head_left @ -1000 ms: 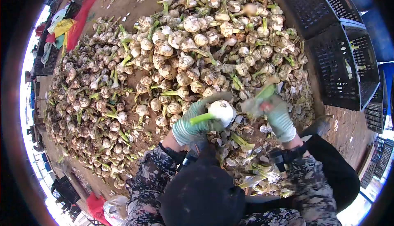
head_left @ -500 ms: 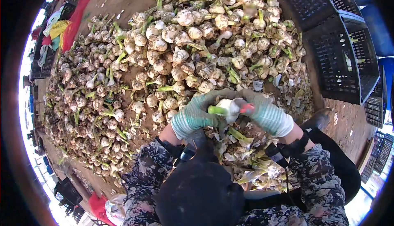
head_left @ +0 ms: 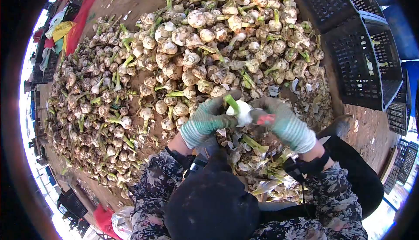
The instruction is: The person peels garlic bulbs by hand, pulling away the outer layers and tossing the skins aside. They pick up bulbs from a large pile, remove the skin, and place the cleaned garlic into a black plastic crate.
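My left hand (head_left: 207,120), in a green and white glove with a dirty palm, is closed around a peeled white garlic bulb (head_left: 243,112). The bulb's short green stem (head_left: 232,103) points up and to the left. My right hand (head_left: 279,117), gloved the same way, grips a small tool with a red handle (head_left: 266,119) against the bulb's right side. The tool's blade is hard to make out. Beyond both hands lies a large heap of unpeeled garlic bulbs (head_left: 190,60).
Black plastic crates (head_left: 355,63) stand at the right. Below my hands are loose peelings and a cut green stem (head_left: 255,144). Smaller bulbs (head_left: 94,109) spread across the left. A red net and yellow cloth (head_left: 63,30) lie at the upper left.
The bulb has turned so its stem points more upward, and more of its white surface shows. My right hand has shifted slightly right and down with the red-handled tool.
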### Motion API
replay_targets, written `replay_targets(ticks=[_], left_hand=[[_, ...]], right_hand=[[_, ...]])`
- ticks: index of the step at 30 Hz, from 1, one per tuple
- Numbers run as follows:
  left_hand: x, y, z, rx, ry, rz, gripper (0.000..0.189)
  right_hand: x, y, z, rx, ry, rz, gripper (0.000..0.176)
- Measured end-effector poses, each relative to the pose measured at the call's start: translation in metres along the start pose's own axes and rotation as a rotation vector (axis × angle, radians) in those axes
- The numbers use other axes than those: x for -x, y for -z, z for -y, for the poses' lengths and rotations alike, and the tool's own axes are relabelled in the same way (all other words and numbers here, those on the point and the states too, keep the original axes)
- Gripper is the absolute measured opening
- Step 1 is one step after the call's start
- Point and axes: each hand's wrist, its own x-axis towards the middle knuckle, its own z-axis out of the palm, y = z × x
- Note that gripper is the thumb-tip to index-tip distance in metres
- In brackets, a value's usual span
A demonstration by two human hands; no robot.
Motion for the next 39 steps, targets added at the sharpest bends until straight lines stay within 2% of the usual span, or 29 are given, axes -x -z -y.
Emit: replay_targets(ticks=[1, 2, 4, 5, 7, 8, 9, 10, 11, 13, 15, 17, 18, 20, 21, 23, 24, 25, 27, 28, 29, 31, 33, 34, 35, 36, 37, 38, 39], left_hand=[[0.000, -0.005, -0.003, -0.031, 0.032, 0.006, 0.069], [-0.002, -0.010, -0.004, -0.131, -0.054, 0.029, 0.069], [0.001, -0.012, -0.012, -0.191, -0.065, 0.055, 0.070], [0.002, -0.011, -0.015, -0.249, -0.079, 0.077, 0.070], [0.000, -0.003, -0.008, -0.196, -0.086, 0.118, 0.072], [-0.001, -0.002, -0.004, -0.141, -0.069, 0.062, 0.073], [-0.002, 0.000, 0.000, -0.087, -0.052, 0.008, 0.073], [-0.001, -0.001, 0.005, 0.068, -0.078, -0.037, 0.073], [-0.002, -0.003, 0.006, 0.067, -0.075, -0.035, 0.073], [-0.002, -0.007, 0.003, -0.141, -0.117, -0.056, 0.070], [-0.001, -0.008, 0.003, -0.161, -0.113, -0.052, 0.071], [-0.001, -0.008, 0.000, -0.208, -0.114, -0.039, 0.071], [0.002, -0.010, -0.001, -0.015, -0.031, -0.031, 0.073], [0.002, -0.010, -0.004, -0.069, -0.048, -0.012, 0.076], [0.002, -0.010, -0.003, -0.115, -0.061, 0.002, 0.079], [-0.002, -0.008, 0.001, -0.102, -0.036, -0.058, 0.080], [-0.003, -0.007, 0.002, -0.131, -0.097, -0.057, 0.080], [-0.004, -0.007, 0.002, -0.160, -0.159, -0.058, 0.081], [-0.004, -0.007, 0.007, -0.119, -0.200, -0.047, 0.081], [-0.007, -0.004, 0.013, -0.069, -0.253, -0.043, 0.082], [-0.008, -0.002, 0.016, -0.021, -0.308, -0.037, 0.082], [-0.007, 0.005, 0.016, -0.013, -0.253, -0.040, 0.075], [-0.011, 0.015, 0.023, 0.304, -0.129, -0.206, 0.068], [-0.011, 0.014, 0.016, 0.259, -0.187, -0.172, 0.058], [-0.006, 0.007, 0.011, 0.257, -0.183, -0.174, 0.058], [-0.003, -0.004, 0.003, 0.357, -0.223, -0.182, 0.057], [-0.003, -0.009, -0.001, 0.456, -0.270, -0.190, 0.056], [-0.004, -0.005, 0.002, 0.458, -0.293, -0.223, 0.053], [-0.004, 0.001, 0.004, 0.459, -0.293, -0.228, 0.053]], right_hand=[[0.002, -0.002, -0.001, -0.001, -0.003, -0.004, 0.038], [0.003, -0.004, -0.003, -0.131, 0.047, -0.006, 0.037], [-0.007, -0.015, -0.020, -0.422, 0.101, -0.007, 0.034], [-0.010, -0.014, -0.032, -0.426, 0.102, -0.002, 0.034], [-0.014, -0.008, -0.024, -0.374, 0.537, -0.016, 0.033], [-0.008, -0.007, -0.018, -0.354, 0.293, 0.024, 0.036], [-0.004, -0.006, -0.008, -0.357, 0.292, 0.019, 0.036], [0.000, -0.006, 0.001, -0.219, 0.132, -0.026, 0.036], [0.003, -0.007, 0.010, -0.080, -0.027, -0.069, 0.037], [0.010, -0.014, 0.013, -0.179, -0.015, -0.079, 0.033], [0.007, -0.025, -0.001, 0.185, 0.236, -0.238, 0.030], [-0.001, -0.021, -0.010, 0.214, 0.251, -0.238, 0.029], [-0.006, -0.015, -0.016, 0.064, 0.164, -0.233, 0.030], [-0.006, -0.004, -0.021, -0.280, -0.034, -0.126, 0.037], [-0.003, -0.005, -0.016, -0.279, -0.032, -0.124, 0.037], [0.006, -0.009, -0.008, -0.900, -0.006, 0.016, 0.043], [0.009, -0.007, -0.011, -1.061, -0.062, 0.089, 0.043], [0.005, -0.008, -0.013, -1.060, -0.060, 0.087, 0.043], [-0.004, -0.015, -0.012, -0.536, 0.065, -0.022, 0.040], [0.002, -0.021, -0.003, -0.259, 0.219, -0.168, 0.034], [0.003, -0.025, -0.001, -0.263, 0.220, -0.168, 0.034], [0.003, -0.032, 0.004, -0.061, 0.179, -0.229, 0.028], [0.006, -0.049, 0.006, -0.193, 0.311, -0.252, 0.021], [0.003, -0.049, 0.003, -0.039, 0.365, -0.340, 0.022], [0.000, -0.046, -0.003, 0.114, 0.414, -0.427, 0.022], [-0.007, -0.045, -0.021, -0.164, 0.270, -0.439, 0.021], [-0.012, -0.039, -0.033, -0.437, 0.128, -0.441, 0.021], [-0.008, -0.031, -0.043, -0.266, 0.127, -0.275, 0.021], [-0.001, -0.027, -0.047, 0.094, 0.198, -0.031, 0.027]])
